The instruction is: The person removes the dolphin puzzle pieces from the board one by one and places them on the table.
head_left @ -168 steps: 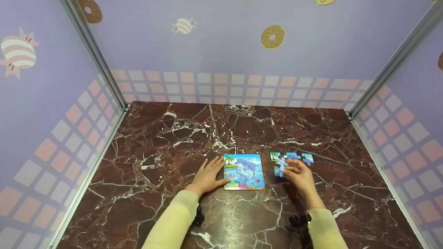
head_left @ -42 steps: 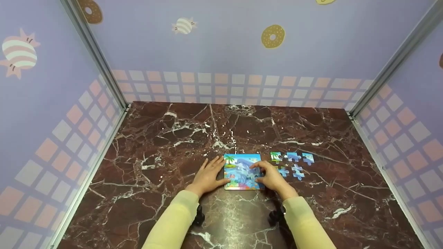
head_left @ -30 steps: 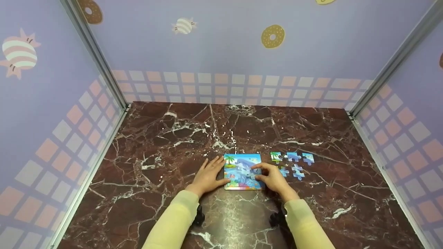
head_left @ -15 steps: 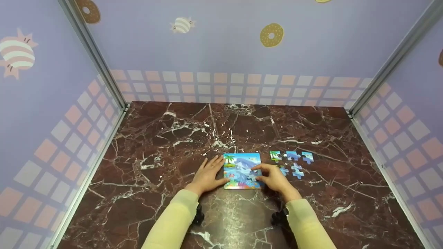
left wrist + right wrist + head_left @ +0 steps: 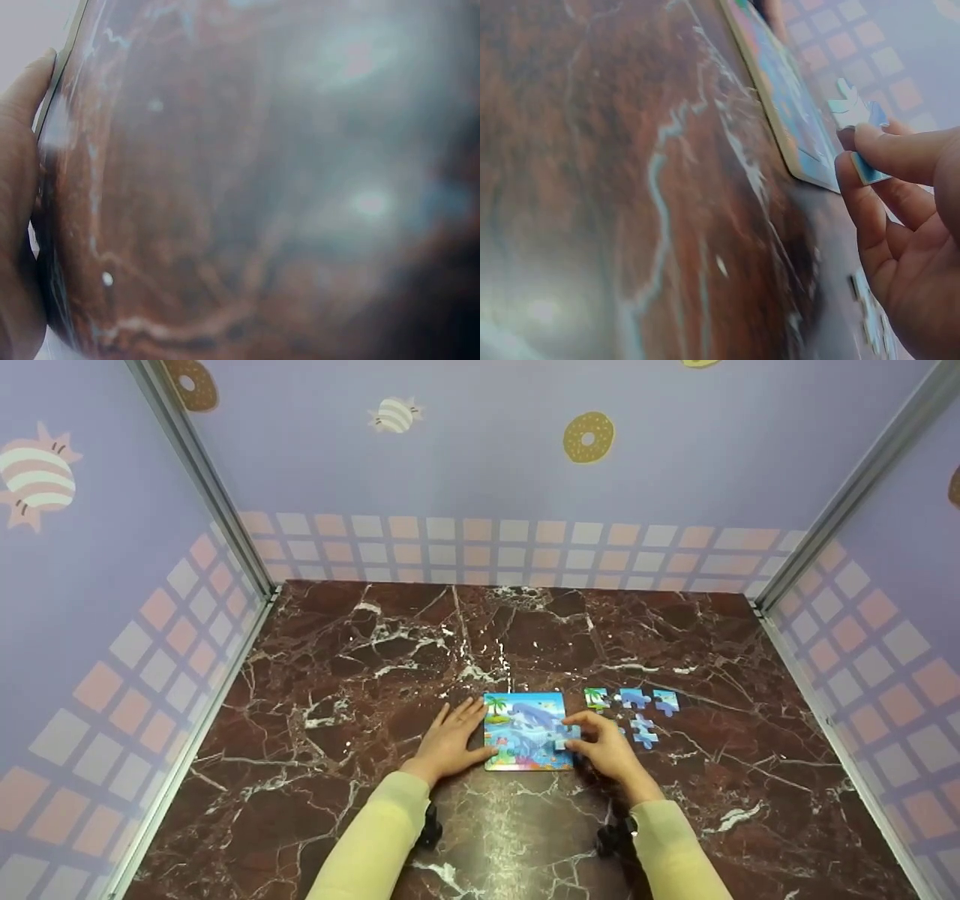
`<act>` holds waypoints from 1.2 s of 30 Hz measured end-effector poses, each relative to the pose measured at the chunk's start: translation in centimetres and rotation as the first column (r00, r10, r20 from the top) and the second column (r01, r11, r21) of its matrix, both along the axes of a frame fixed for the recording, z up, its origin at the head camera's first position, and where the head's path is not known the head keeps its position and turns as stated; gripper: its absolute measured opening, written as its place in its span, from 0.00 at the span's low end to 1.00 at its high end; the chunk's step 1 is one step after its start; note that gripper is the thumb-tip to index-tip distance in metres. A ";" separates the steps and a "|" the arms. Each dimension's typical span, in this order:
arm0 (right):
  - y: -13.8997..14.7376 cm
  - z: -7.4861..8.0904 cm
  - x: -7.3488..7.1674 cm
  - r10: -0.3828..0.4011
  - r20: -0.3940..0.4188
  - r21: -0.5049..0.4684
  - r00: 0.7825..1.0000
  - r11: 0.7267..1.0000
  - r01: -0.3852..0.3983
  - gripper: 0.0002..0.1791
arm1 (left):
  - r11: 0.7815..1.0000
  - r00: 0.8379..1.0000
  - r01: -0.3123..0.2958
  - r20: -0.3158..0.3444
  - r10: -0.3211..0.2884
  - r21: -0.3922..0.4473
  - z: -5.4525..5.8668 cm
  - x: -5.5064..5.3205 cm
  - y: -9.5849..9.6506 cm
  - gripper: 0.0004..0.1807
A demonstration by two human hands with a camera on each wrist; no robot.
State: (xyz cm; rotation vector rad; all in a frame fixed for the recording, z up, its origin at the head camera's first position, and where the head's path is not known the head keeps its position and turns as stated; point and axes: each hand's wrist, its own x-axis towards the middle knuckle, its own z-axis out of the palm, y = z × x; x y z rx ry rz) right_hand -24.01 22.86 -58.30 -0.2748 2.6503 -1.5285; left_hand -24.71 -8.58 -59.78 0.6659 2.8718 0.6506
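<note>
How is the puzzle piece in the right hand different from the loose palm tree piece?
The held piece is pinched between the fingers and thumb of the right hand, while the palm tree piece lies flat on the table, with no hand on it. The held piece looks blue and pale, while the palm tree piece shows green leaves. Both are jigsaw pieces.

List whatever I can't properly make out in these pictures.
Right wrist view: part of the held puzzle piece, covered by the right hand.
Head view: most of one loose piece, behind that hand.
Left wrist view: much of the left hand, cut off by the left edge.
Left wrist view: tabletop, blurred.
</note>
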 end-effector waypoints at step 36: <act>16.7 2.7 0.0 -0.169 -0.008 0.182 0.986 0.969 0.168 0.19 | 1.000 1.000 -0.008 0.010 0.008 -0.010 0.0 0.1 0.1 0.49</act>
